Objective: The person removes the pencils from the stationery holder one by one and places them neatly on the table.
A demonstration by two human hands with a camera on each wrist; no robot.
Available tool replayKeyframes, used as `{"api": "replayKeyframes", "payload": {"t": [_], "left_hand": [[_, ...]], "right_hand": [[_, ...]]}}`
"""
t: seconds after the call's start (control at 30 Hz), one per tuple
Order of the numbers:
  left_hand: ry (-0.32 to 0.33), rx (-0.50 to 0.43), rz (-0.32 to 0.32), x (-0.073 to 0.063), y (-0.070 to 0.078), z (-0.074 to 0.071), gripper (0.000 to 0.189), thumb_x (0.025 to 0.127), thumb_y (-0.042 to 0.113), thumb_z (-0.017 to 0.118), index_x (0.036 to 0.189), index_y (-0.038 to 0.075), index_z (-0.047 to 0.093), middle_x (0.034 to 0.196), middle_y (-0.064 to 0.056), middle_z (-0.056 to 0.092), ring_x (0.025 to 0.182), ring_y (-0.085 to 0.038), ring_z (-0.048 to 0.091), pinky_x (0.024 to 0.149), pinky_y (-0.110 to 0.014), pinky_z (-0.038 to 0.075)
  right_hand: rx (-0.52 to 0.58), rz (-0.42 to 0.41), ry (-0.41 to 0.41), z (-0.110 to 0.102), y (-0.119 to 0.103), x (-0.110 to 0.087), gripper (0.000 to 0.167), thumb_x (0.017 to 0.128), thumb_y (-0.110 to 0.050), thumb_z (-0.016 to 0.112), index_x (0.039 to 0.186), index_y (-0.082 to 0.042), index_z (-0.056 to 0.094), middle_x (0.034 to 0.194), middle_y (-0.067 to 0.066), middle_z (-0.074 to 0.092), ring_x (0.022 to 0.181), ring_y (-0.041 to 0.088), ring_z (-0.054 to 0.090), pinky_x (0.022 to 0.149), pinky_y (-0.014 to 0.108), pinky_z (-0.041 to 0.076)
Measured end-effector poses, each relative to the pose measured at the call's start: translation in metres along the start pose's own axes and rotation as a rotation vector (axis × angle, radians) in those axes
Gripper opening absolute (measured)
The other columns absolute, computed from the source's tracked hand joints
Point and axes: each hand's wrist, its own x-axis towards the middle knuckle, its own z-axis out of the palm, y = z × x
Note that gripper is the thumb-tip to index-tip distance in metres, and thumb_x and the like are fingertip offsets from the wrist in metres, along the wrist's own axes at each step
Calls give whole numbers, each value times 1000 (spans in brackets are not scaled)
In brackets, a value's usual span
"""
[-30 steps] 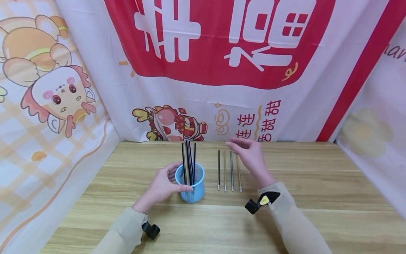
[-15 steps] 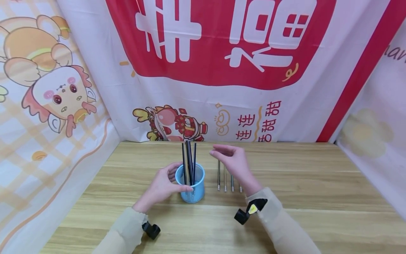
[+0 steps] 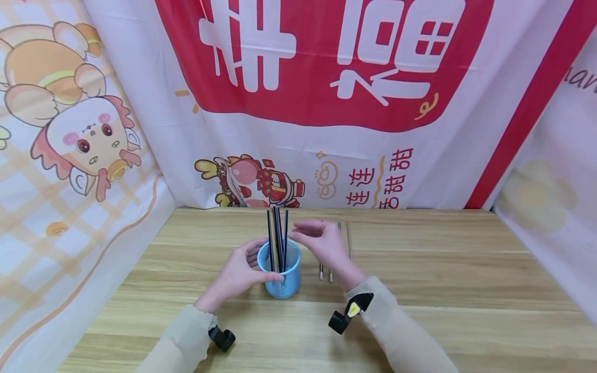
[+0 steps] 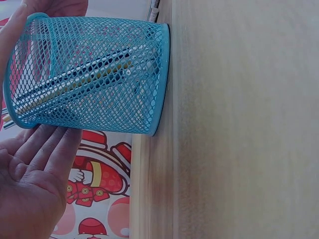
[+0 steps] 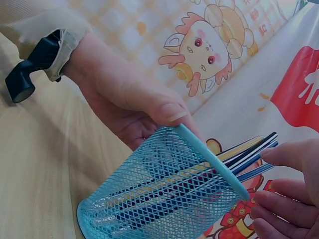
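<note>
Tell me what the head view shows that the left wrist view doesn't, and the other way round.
Only the head view: both sleeves, the black wrist cameras and the cartoon animal on the left-hand cloth.

Only the left wrist view: a close side look at the cup's open mesh, with the lower pencil ends plain through it.

Both: the cup, its pencils, the left hand and the wooden table.
</note>
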Motion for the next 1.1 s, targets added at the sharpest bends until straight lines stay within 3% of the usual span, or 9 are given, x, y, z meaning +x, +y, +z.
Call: {"api": "replayKeyframes", "payload": {"t": [0.47, 1.1], "left_hand": [[-11, 3, 19, 0, -2, 0, 78, 83, 28, 96, 151, 17, 57, 155, -10, 63, 145, -36, 59, 125, -57, 46], [-11, -5, 33, 1, -2, 0, 78, 82, 29, 96, 150, 17, 59, 153, -9, 64, 144, -35, 61, 124, -56, 47]], "right_hand": [[-19, 41, -25, 14, 15, 6, 31, 94, -31, 86, 122, -19, 80, 121, 3, 82, 116, 22, 76, 109, 44, 62], [-66, -5, -21, 20, 18, 4, 22, 97, -30, 81, 117, -20, 82, 118, 2, 82, 113, 21, 76, 104, 43, 63]]}}
